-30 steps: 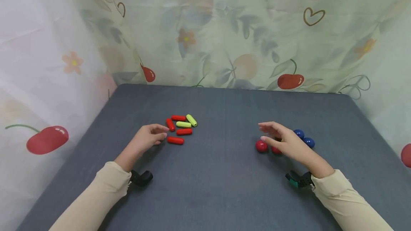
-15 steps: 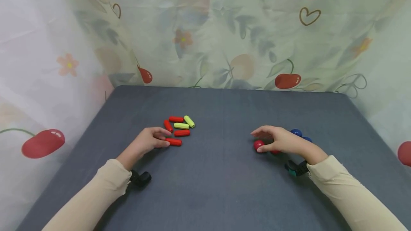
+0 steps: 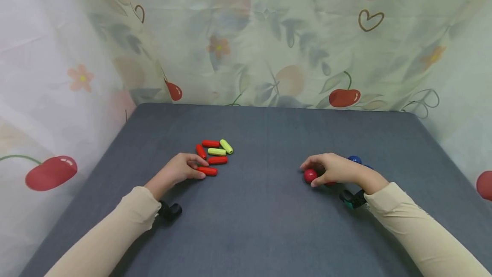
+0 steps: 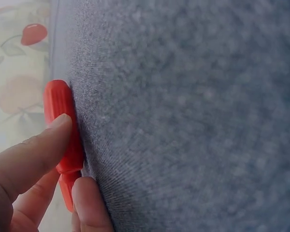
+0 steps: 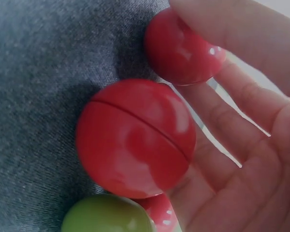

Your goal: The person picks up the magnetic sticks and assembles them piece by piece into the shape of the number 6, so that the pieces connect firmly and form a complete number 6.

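Note:
My left hand (image 3: 180, 168) pinches the nearest red cylinder (image 3: 207, 171) by its left end. In the left wrist view the thumb lies on the ridged side of this red cylinder (image 4: 63, 140), with fingers on its other side. Just beyond it lie more red cylinders (image 3: 218, 160) and two yellow-green cylinders (image 3: 217, 151). My right hand (image 3: 338, 169) curls its thumb and fingers about a red ball (image 3: 310, 176). In the right wrist view the thumb touches this red ball (image 5: 181, 50). A second red ball (image 5: 135, 140) with a groove sits under the palm.
Behind my right hand, blue balls (image 3: 354, 159) show in part. A green ball (image 5: 108, 215) and another red piece appear at the bottom of the right wrist view. The grey table (image 3: 265, 225) ends at a patterned curtain (image 3: 250, 54) on the far side.
Both hands have lowered and closed in: my left thumb and fingers have come onto the near red cylinder, my right ones onto the left red ball. The pieces stay where they were.

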A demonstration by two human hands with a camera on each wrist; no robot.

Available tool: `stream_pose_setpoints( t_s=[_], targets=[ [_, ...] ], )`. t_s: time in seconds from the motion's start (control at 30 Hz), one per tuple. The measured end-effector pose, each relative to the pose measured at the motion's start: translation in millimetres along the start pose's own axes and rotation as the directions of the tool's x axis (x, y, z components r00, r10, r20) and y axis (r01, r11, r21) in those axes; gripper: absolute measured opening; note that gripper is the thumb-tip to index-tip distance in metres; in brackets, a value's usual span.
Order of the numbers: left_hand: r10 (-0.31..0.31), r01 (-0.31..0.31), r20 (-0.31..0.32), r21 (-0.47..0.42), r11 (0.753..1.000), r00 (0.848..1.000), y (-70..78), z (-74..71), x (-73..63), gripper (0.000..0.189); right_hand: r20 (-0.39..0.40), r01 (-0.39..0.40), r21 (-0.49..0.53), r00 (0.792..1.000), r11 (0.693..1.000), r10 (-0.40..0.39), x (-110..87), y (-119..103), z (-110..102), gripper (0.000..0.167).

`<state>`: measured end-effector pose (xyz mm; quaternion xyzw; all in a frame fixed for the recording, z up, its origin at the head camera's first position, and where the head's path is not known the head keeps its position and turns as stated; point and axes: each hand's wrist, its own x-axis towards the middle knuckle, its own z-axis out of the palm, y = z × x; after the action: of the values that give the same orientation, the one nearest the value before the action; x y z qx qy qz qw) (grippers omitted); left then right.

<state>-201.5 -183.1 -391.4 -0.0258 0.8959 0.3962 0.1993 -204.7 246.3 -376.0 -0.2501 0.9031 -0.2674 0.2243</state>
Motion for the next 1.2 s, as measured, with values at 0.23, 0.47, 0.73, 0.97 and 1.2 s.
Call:
stream_pose_setpoints(
  t_s=[0.23,0.47,0.73,0.97,1.2],
  targets=[
    [0.012,-0.012,-0.005,0.024,1.0,1.0,-2.3,3.3,3.4,0.031,-0.02,-0.009,-0.041,1.0,0.999,0.008,1.1,4.5,-0.9,0.036],
    [-0.011,0.011,0.015,0.004,1.0,1.0,-2.8,5.7,4.2,0.032,-0.028,-0.047,-0.034,0.999,0.998,0.046,0.9,5.9,-1.7,0.036],
    [-0.004,0.004,0.036,0.0,1.0,0.999,-3.2,7.4,3.6,0.033,-0.03,-0.058,-0.03,0.998,0.998,0.057,0.1,4.5,-2.6,0.036],
    [-0.007,0.008,0.071,-0.014,1.0,0.997,-3.7,3.3,4.0,0.035,-0.028,-0.063,0.001,0.998,0.998,0.063,1.5,2.0,-3.5,0.036],
    [-0.022,0.024,0.083,-0.022,0.999,0.996,0.3,0.6,3.6,0.033,-0.026,-0.076,0.04,0.997,0.996,0.077,2.8,2.7,-4.2,0.037]
  ],
)
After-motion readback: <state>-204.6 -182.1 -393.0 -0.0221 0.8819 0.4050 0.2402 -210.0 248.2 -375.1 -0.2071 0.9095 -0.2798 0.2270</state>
